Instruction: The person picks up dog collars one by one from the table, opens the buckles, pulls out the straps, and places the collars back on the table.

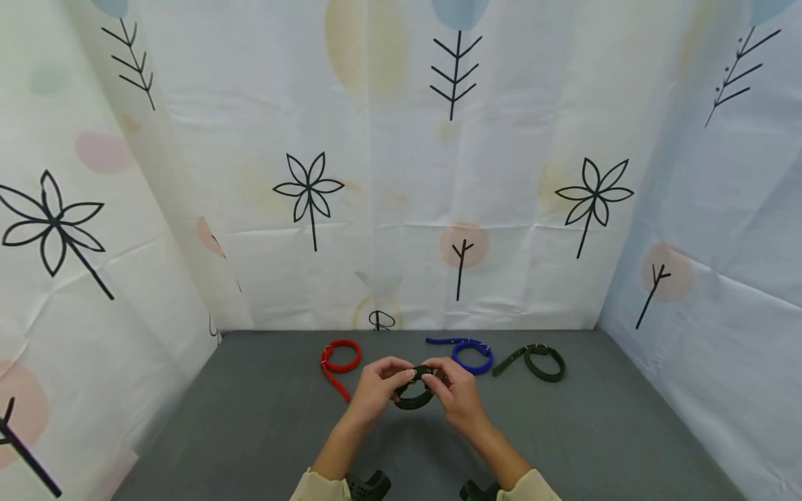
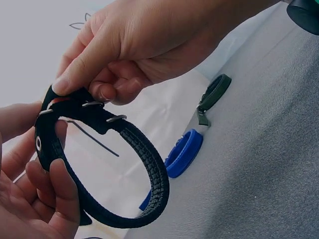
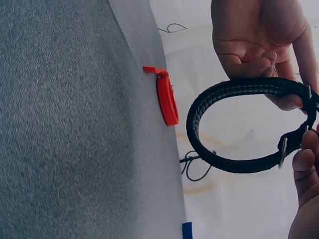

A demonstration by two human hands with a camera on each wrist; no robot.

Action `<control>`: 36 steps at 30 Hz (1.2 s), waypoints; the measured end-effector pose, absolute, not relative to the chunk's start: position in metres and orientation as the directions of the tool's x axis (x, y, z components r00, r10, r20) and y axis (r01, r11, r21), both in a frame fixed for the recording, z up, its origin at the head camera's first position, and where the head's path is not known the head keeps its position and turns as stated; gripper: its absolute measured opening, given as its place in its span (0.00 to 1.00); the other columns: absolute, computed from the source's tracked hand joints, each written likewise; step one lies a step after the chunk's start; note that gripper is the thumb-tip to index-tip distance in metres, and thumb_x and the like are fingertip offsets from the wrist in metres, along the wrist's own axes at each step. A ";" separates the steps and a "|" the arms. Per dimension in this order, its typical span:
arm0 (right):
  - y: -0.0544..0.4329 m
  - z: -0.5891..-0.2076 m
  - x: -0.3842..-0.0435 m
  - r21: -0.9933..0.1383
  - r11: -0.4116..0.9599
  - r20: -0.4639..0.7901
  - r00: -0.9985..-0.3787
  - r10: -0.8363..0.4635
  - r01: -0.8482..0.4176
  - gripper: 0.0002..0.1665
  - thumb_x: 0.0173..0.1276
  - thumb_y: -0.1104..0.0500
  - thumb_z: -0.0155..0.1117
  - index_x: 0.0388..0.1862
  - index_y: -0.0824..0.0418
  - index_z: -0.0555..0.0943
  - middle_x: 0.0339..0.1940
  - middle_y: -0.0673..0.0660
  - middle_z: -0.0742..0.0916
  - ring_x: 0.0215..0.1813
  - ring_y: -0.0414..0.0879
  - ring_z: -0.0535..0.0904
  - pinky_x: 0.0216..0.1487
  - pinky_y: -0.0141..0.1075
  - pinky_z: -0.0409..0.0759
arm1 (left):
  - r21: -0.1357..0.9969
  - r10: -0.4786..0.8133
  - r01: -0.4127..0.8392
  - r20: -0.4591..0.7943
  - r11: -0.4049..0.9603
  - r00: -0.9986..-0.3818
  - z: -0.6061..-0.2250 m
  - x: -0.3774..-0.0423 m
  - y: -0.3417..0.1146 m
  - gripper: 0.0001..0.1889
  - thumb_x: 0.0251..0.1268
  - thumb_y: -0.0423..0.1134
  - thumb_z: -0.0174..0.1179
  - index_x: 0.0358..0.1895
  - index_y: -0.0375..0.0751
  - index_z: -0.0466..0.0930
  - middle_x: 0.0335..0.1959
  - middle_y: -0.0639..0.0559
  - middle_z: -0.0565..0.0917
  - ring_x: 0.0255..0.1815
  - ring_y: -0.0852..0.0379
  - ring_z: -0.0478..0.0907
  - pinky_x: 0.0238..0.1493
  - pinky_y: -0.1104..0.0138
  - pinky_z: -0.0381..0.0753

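Both hands hold a black dog collar (image 1: 415, 403) above the grey table, its strap bent into a loop. In the head view, my left hand (image 1: 376, 391) pinches the loop's far side from the left. Opposite it, my right hand (image 1: 457, 395) pinches the same stretch, thumb on top. The left wrist view shows the black collar (image 2: 160, 184) with metal rings and an eyelet near the fingers. The right wrist view shows the padded inner side of the collar (image 3: 195, 122). Fingers partly hide the buckle end.
A red collar (image 1: 324, 356) lies on the grey table (image 1: 263, 417) left of the hands. To the right lie a blue collar (image 1: 491, 362) and a dark green collar (image 1: 560, 372), both coiled. Patterned white cloth (image 1: 388, 139) encloses the table's back and sides.
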State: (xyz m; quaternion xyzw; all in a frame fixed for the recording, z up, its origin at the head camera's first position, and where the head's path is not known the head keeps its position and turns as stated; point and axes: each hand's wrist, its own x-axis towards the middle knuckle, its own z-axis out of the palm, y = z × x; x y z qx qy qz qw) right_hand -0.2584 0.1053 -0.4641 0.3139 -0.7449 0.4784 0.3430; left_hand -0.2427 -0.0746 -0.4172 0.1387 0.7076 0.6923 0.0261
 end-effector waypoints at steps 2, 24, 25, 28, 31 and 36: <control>0.103 -0.459 -0.254 -0.531 0.324 0.798 -0.591 -0.121 -0.783 0.13 0.57 0.78 0.66 0.40 0.67 0.81 0.25 0.54 0.79 0.21 0.40 0.70 0.18 0.31 0.70 | 0.989 0.234 0.148 0.148 -0.014 -0.961 -0.419 -0.244 -0.075 0.09 0.66 0.31 0.61 0.44 0.27 0.81 0.34 0.48 0.84 0.33 0.55 0.74 0.29 0.67 0.75; 0.097 -0.459 -0.253 -0.857 -0.009 0.516 -0.857 0.020 -0.516 0.10 0.70 0.71 0.58 0.49 0.73 0.77 0.33 0.63 0.82 0.22 0.46 0.74 0.19 0.37 0.74 | 0.992 0.175 0.112 0.121 -0.063 -0.977 -0.435 -0.257 -0.075 0.11 0.64 0.32 0.63 0.44 0.27 0.81 0.33 0.47 0.85 0.34 0.51 0.76 0.26 0.67 0.73; 0.098 -0.459 -0.254 -0.835 0.039 0.550 -0.835 -0.002 -0.549 0.11 0.69 0.71 0.60 0.49 0.72 0.78 0.33 0.62 0.82 0.22 0.46 0.74 0.18 0.37 0.74 | 0.991 0.169 0.126 0.133 -0.050 -0.977 -0.438 -0.259 -0.075 0.10 0.64 0.32 0.64 0.44 0.28 0.82 0.33 0.47 0.85 0.34 0.51 0.75 0.25 0.68 0.73; 0.103 -0.457 -0.257 -0.716 0.218 0.661 -0.745 -0.093 -0.663 0.13 0.65 0.70 0.65 0.49 0.66 0.82 0.32 0.56 0.83 0.22 0.41 0.74 0.20 0.34 0.75 | 0.981 0.152 0.195 0.190 0.019 -0.970 -0.442 -0.261 -0.076 0.09 0.63 0.33 0.65 0.42 0.32 0.84 0.34 0.46 0.85 0.32 0.52 0.75 0.24 0.68 0.73; 0.108 -0.454 -0.259 -0.551 0.371 0.739 -0.644 -0.199 -0.747 0.14 0.61 0.69 0.69 0.47 0.62 0.84 0.33 0.51 0.82 0.24 0.35 0.71 0.23 0.29 0.73 | 0.955 0.154 0.272 0.253 0.117 -0.955 -0.443 -0.261 -0.076 0.07 0.62 0.36 0.66 0.40 0.36 0.85 0.34 0.48 0.85 0.33 0.53 0.77 0.29 0.66 0.76; 0.111 -0.451 -0.260 -0.429 0.444 0.757 -0.581 -0.300 -0.787 0.13 0.59 0.67 0.72 0.43 0.61 0.84 0.34 0.49 0.82 0.27 0.34 0.69 0.26 0.28 0.72 | 0.928 0.168 0.316 0.286 0.198 -0.943 -0.441 -0.257 -0.076 0.07 0.63 0.39 0.66 0.39 0.41 0.86 0.35 0.50 0.85 0.36 0.52 0.79 0.36 0.63 0.77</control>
